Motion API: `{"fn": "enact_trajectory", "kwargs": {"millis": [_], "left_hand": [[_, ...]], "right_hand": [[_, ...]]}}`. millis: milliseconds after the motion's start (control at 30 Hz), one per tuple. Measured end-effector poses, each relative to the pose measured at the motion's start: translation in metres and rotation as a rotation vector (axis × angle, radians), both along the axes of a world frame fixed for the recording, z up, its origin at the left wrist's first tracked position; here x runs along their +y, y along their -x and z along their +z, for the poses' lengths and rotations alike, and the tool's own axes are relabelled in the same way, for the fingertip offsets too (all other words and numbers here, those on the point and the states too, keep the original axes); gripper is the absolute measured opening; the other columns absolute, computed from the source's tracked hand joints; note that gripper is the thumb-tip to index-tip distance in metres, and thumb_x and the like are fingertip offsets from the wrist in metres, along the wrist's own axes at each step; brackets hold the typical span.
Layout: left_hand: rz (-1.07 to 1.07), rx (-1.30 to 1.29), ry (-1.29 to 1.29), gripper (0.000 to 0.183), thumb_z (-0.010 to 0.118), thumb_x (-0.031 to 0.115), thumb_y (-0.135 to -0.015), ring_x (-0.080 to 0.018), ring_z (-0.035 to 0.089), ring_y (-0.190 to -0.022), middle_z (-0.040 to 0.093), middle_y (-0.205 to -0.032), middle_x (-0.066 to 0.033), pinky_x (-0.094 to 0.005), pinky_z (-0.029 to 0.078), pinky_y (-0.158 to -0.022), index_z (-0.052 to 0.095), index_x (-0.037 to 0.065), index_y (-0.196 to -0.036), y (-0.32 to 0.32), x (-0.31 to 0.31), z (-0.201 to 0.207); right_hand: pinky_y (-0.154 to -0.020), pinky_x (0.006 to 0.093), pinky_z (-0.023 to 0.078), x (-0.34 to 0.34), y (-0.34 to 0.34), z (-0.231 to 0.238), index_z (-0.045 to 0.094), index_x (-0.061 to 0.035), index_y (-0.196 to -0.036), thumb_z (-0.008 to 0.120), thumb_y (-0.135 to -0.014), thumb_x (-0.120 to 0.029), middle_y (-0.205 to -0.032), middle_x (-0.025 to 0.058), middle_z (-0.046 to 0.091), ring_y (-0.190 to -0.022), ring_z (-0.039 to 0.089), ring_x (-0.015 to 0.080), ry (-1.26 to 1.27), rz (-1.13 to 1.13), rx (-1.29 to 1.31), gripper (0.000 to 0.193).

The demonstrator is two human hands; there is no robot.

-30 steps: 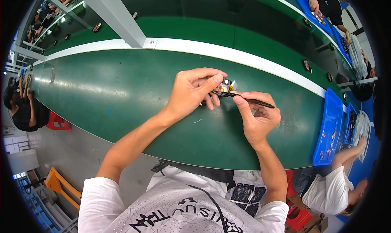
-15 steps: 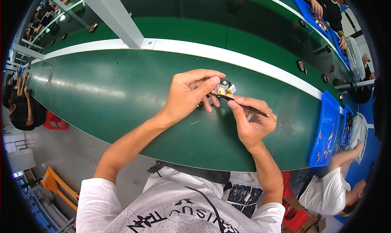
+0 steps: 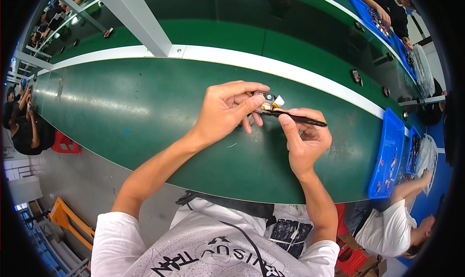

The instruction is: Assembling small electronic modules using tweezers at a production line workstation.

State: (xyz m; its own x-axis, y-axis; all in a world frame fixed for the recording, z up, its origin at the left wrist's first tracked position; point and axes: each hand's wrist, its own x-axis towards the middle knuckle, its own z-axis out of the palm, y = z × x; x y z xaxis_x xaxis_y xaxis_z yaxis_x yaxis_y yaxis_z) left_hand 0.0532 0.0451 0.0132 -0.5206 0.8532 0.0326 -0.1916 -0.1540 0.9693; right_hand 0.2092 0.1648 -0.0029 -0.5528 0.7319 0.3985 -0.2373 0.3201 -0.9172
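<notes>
Pinching the device [image 3: 268, 97], the left hand [image 3: 224, 107] faces the right hand [image 3: 310, 139], whose fingers clasp a tool [image 3: 305, 120] (probably tweezers), its long axis pointing left toward the device.

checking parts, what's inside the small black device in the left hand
Inside the small black device, a yellowish part and a round pale spot show. The left hand covers much of its left side, hiding whatever lies there.

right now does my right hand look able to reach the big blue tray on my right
Probably yes: the way from your right hand across the green tabletop to the big blue tray looks free. The hand is pinching a slim black tool, though, so grabbing anything would likely mean setting that down.
</notes>
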Motion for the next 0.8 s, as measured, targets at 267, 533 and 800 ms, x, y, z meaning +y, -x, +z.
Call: {"fn": "enact_trajectory", "kwargs": {"millis": [267, 533, 800], "left_hand": [[0.003, 0.007, -0.004, 0.027, 0.065, 0.006, -0.099, -0.0179, 0.071, -0.070, 0.067, -0.098, -0.0138, -0.0252, 0.058, -0.050, 0.066, -0.010, -0.121, 0.000, -0.002, 0.003], [0.004, -0.019, 0.014, 0.025, 0.065, 0.005, -0.099, -0.0162, 0.071, -0.069, 0.071, -0.097, -0.0151, -0.0250, 0.057, -0.050, 0.067, -0.009, -0.120, -0.003, -0.002, -0.002], [-0.055, 0.103, 0.110, 0.028, 0.072, 0.011, -0.095, -0.0119, 0.069, -0.065, 0.075, -0.090, -0.0123, -0.0233, 0.052, -0.049, 0.069, -0.006, -0.117, 0.011, 0.007, 0.000]], "right_hand": [[-0.047, 0.0167, 0.038, 0.004, 0.001, 0.006, 0.070, 0.0008, -0.093, 0.082, -0.081, 0.003, -0.088, 0.0076, 0.077, -0.050, 0.053, 0.0013, -0.207, 0.050, -0.009, 0.017], [-0.044, 0.0182, 0.038, 0.004, 0.001, 0.005, 0.071, -0.0001, -0.091, 0.082, -0.080, 0.004, -0.087, 0.0089, 0.078, -0.046, 0.051, 0.0020, -0.274, 0.052, 0.002, 0.017], [-0.043, 0.0194, 0.040, 0.007, 0.010, 0.003, 0.073, -0.0005, -0.090, 0.084, -0.077, 0.006, -0.085, 0.0127, 0.078, -0.056, 0.063, 0.0095, -0.583, -0.011, 0.017, 0.019]]}}
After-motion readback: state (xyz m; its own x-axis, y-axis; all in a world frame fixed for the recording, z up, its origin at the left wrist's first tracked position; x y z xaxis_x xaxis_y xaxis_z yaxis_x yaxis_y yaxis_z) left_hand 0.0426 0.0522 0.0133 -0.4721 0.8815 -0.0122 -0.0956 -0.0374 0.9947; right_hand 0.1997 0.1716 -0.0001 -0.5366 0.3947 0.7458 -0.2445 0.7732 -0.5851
